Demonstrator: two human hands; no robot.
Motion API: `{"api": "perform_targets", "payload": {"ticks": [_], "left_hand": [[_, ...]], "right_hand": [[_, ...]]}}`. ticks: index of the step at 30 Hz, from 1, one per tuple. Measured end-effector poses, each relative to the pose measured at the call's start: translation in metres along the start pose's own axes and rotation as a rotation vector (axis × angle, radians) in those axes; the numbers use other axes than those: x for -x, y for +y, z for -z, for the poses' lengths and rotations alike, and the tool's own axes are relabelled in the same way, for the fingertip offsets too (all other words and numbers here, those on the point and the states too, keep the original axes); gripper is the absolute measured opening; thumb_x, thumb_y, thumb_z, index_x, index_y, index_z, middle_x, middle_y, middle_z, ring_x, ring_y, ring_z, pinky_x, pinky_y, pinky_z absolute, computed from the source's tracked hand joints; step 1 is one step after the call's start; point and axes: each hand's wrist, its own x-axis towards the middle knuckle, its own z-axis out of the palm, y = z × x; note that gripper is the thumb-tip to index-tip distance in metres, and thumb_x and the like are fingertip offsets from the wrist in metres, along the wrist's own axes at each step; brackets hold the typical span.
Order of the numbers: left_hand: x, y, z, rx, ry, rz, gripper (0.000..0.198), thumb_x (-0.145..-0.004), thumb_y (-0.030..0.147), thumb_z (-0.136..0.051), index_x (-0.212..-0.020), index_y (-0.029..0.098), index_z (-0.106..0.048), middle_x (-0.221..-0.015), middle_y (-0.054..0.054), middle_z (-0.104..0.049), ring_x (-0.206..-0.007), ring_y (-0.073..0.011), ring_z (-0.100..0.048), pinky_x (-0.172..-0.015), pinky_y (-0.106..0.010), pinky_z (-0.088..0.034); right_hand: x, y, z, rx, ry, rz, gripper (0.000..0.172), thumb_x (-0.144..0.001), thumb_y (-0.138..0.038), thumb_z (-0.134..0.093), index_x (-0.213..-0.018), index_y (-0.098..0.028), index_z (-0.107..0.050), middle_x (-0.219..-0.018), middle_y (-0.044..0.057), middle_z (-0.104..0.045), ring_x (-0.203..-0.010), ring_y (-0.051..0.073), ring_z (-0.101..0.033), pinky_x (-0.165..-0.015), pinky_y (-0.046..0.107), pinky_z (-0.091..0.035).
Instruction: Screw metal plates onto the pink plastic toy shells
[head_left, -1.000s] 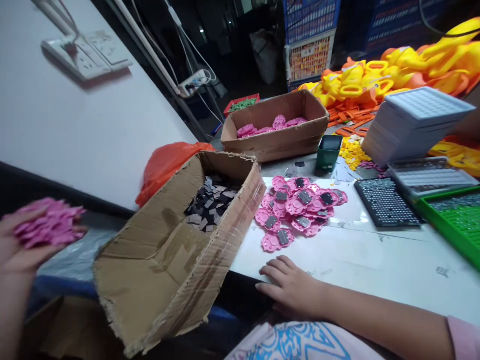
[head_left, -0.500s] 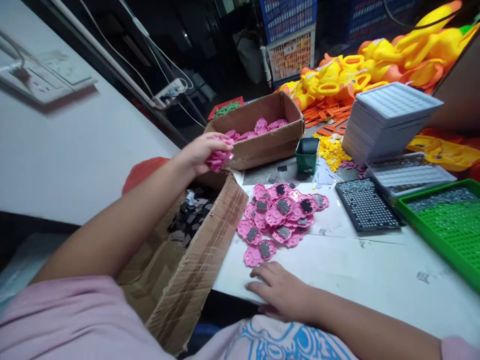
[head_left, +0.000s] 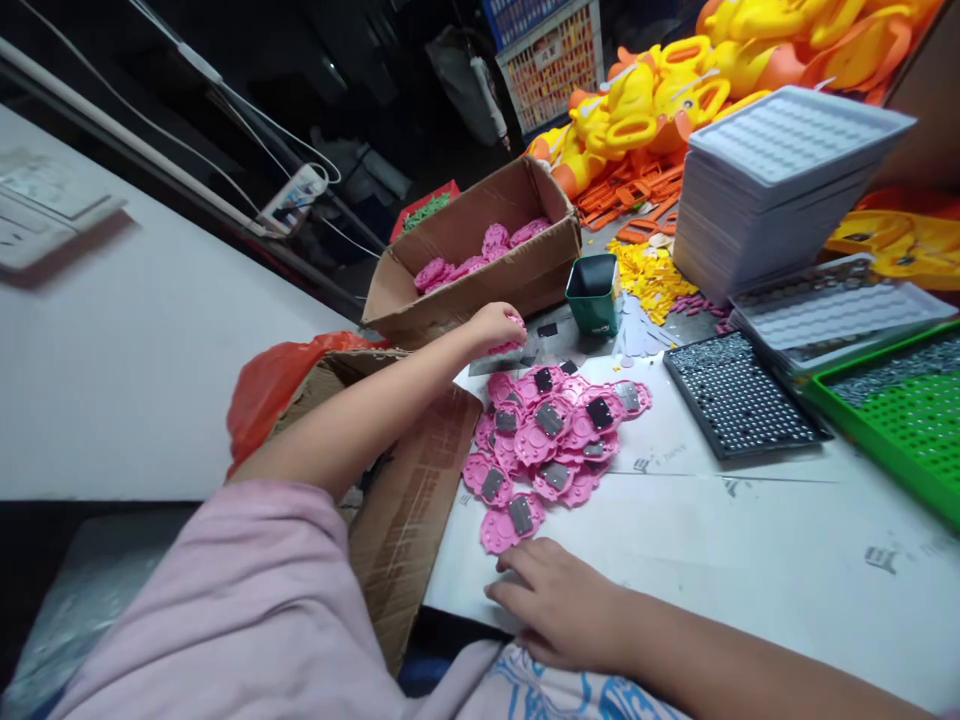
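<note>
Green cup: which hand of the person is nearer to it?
Left. The left hand, holding pink parts, is left of the green cup; the right hand is farther, on the near side of the pink pile.

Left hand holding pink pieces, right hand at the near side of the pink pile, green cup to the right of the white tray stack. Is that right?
Not quite: the green cup stands to the left of the white tray stack, as the head view shows. The left hand holds pink pieces, and the right hand is at the near side of the pink pile.
</note>
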Motion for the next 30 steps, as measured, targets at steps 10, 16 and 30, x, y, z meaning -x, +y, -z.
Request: {"api": "perform_targets", "payload": {"ticks": [10, 16, 30], "left_hand": [[-0.019, 0.000, 0.000, -0.139, -0.036, 0.029, 0.016, -0.054, 0.014, -0.072, -0.067, 0.017, -0.064, -0.054, 0.002, -0.056, -0.051, -0.0117, -0.051, -0.050, -0.022, -0.041], [-0.019, 0.005, 0.015, -0.131, -0.010, 0.043, 0.018, -0.053, 0.011, -0.075, -0.068, 0.017, -0.066, -0.056, 0.001, -0.059, -0.055, -0.0137, -0.055, -0.055, -0.024, -0.043], [-0.014, 0.011, 0.035, -0.279, 0.027, 0.026, 0.021, -0.052, 0.011, -0.078, -0.072, 0.015, -0.072, -0.068, 0.000, -0.066, -0.087, -0.0221, -0.063, -0.075, -0.025, -0.047]], "right_hand": [[-0.011, -0.019, 0.100, 0.063, 0.468, -0.002, 0.023, -0.084, -0.018, -0.044, -0.103, -0.013, -0.057, -0.091, 0.010, -0.060, -0.082, 0.015, -0.052, -0.072, 0.029, -0.045], [-0.063, 0.059, 0.189, 0.390, 0.127, -0.478, 0.035, -0.092, -0.029, -0.035, -0.107, -0.014, -0.063, -0.109, 0.013, -0.059, -0.099, 0.020, -0.056, -0.090, 0.034, -0.044], [-0.135, 0.183, 0.201, 0.431, -0.432, -0.539, 0.063, -0.094, -0.054, -0.023, -0.122, -0.013, -0.062, -0.143, 0.013, -0.043, -0.134, 0.025, -0.041, -0.113, 0.036, -0.031]]}}
